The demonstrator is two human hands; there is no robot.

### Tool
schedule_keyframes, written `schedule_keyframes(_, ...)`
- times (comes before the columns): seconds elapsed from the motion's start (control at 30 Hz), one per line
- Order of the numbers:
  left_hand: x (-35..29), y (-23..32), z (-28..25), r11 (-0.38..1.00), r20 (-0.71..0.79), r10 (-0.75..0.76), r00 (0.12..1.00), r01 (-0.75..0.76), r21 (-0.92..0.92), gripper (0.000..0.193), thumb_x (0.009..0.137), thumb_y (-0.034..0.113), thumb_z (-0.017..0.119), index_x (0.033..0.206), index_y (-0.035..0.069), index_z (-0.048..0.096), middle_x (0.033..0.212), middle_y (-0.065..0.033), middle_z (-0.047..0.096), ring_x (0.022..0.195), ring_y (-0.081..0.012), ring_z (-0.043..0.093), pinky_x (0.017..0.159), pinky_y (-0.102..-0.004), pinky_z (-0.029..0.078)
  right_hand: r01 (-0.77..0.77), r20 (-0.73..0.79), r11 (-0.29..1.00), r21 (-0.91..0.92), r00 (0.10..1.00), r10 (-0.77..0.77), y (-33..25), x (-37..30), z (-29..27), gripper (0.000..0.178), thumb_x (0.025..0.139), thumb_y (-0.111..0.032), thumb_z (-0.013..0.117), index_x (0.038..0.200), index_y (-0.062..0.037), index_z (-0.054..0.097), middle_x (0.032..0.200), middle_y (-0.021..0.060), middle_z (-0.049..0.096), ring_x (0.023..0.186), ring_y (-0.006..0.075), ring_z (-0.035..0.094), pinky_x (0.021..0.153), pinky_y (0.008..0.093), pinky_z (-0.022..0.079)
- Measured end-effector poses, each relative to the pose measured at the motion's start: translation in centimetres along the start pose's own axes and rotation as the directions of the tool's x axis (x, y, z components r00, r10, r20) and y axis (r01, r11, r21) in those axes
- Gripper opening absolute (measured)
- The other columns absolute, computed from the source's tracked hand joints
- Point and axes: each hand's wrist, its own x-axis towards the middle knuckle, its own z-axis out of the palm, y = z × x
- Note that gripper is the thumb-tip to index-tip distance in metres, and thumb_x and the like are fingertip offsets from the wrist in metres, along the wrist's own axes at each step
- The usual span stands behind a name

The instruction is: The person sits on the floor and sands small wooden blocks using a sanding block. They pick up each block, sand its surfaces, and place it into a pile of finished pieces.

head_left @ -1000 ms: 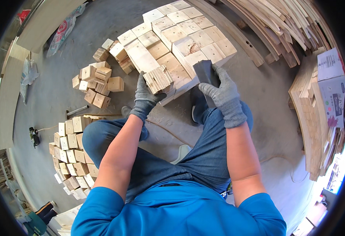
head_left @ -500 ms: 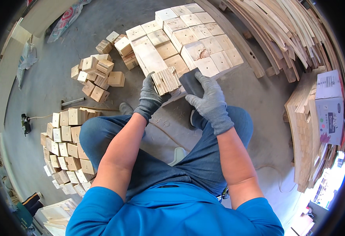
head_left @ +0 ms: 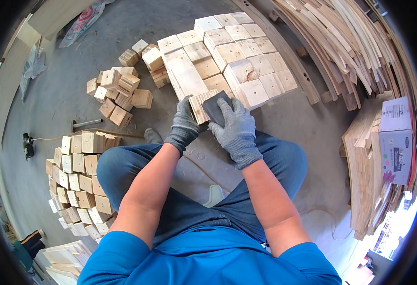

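Both gloved hands clamped: left hand (head_left: 185, 124) gripping wooden block (head_left: 200, 105), right hand (head_left: 236, 127) on sanding pad (head_left: 214, 106).

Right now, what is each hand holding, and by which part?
Left hand grips a wooden block by its left side; right hand presses a dark sanding pad from its near end.

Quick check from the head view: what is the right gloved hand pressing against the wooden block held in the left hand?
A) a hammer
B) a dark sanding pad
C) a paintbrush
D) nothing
B: the right hand presses a dark sanding pad onto the wooden block gripped by the left hand.
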Motion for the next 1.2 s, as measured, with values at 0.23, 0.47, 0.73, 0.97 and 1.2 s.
schedule_keyframes(0.23, 0.2, 1.0, -0.2, 0.999, 0.031, 0.023, 0.999, -0.025, 0.041, 0.116, 0.057, 0.028, 0.104, 0.15, 0.002, 0.041, 0.138, -0.0155, 0.054, 0.127, -0.0298, 0.057, 0.115, -0.0411, 0.048, 0.042, 0.007, 0.997, -0.062, 0.999, -0.042, 0.2, -0.5, -0.3, 0.086, 0.085, -0.039, 0.084, 0.16, -0.0136, 0.051, 0.157, 0.0277, 0.047, 0.128, 0.0469, 0.06, 0.107, 0.0557, 0.049)
schedule_keyframes(0.47, 0.1, 1.8, -0.4, 1.0, 0.028, 0.026, 0.999, -0.026, -0.01, 0.115, 0.057, 0.024, 0.104, 0.15, 0.002, 0.04, 0.137, -0.0141, 0.054, 0.127, -0.0278, 0.057, 0.114, -0.0402, 0.049, 0.035, 0.032, 0.999, 0.007, 0.999, -0.035, 0.3, -0.4, -0.7, 0.084, 0.086, -0.041, 0.083, 0.159, -0.015, 0.052, 0.159, 0.0278, 0.047, 0.136, 0.0469, 0.055, 0.113, 0.0546, 0.047)
schedule_keyframes(0.73, 0.2, 1.6, -0.3, 0.995, 0.073, -0.05, 0.996, 0.057, -0.087, 0.114, 0.059, 0.024, 0.104, 0.149, 0.004, 0.039, 0.137, -0.0137, 0.055, 0.127, -0.0266, 0.058, 0.113, -0.0399, 0.05, 0.026, -0.02, 0.999, 0.026, 0.999, -0.025, -0.3, -1.4, -0.1, 0.078, 0.086, -0.041, 0.085, 0.154, -0.0151, 0.058, 0.158, 0.0282, 0.048, 0.14, 0.0461, 0.052, 0.115, 0.0547, 0.046)
schedule_keyframes(0.97, 0.0, 2.3, -0.3, 0.986, 0.044, 0.009, 0.999, -0.016, 0.166, 0.104, 0.063, 0.026, 0.099, 0.147, 0.005, 0.041, 0.136, -0.0158, 0.057, 0.125, -0.0299, 0.059, 0.112, -0.0406, 0.048, 0.059, -0.142, 0.998, -0.038, 0.988, -0.064, -0.4, 0.5, 1.5, 0.07, 0.086, -0.036, 0.083, 0.15, -0.017, 0.061, 0.151, 0.0252, 0.053, 0.124, 0.0469, 0.061, 0.103, 0.056, 0.052)
schedule_keyframes(1.2, 0.2, 5.3, 0.1, 0.96, 0.07, 0.076, 0.995, -0.092, 0.266, 0.103, 0.065, 0.02, 0.099, 0.148, 0.006, 0.04, 0.136, -0.0122, 0.058, 0.124, -0.0264, 0.061, 0.11, -0.039, 0.05, -0.046, -0.104, 0.999, -0.001, 0.993, 0.046, 0.1, 9.1, 1.2, 0.071, 0.086, -0.036, 0.082, 0.151, -0.0155, 0.06, 0.147, 0.0266, 0.056, 0.126, 0.0461, 0.063, 0.106, 0.0545, 0.053)
